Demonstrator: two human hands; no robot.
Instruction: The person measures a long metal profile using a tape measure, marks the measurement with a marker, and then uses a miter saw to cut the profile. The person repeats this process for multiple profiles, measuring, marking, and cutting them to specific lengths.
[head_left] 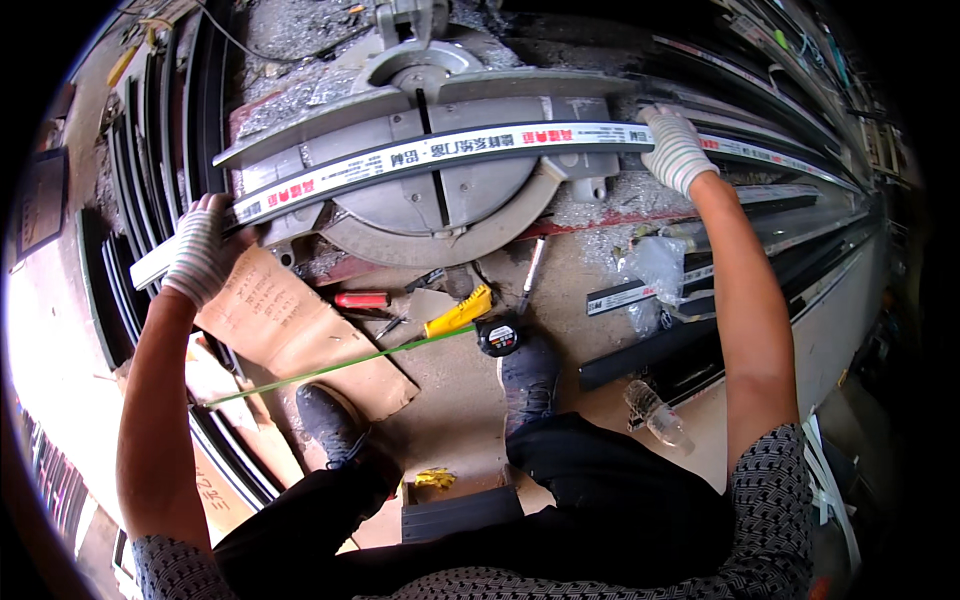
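Observation:
A long aluminium profile (440, 155), dark-edged with printed white film along its face, lies across the grey bed of a mitre saw (480, 195). My left hand (198, 255), in a striped knit glove, is wrapped round the profile near its left end, which sticks out past the fingers. Farther right, my right hand (675, 150), gloved the same way, is closed on the profile near its other end. Behind the profile runs the saw's metal fence (310, 130), apart from it at the left. The saw's blade is not visible.
On the floor by my shoes lie a black tape measure (498, 338) with its tape drawn out leftward, a yellow-handled tool (458, 311), a red-handled screwdriver (362, 299) and written-on cardboard (285, 315). A plastic bottle (657, 414) lies right. Dark profiles (165, 120) stretch along both sides.

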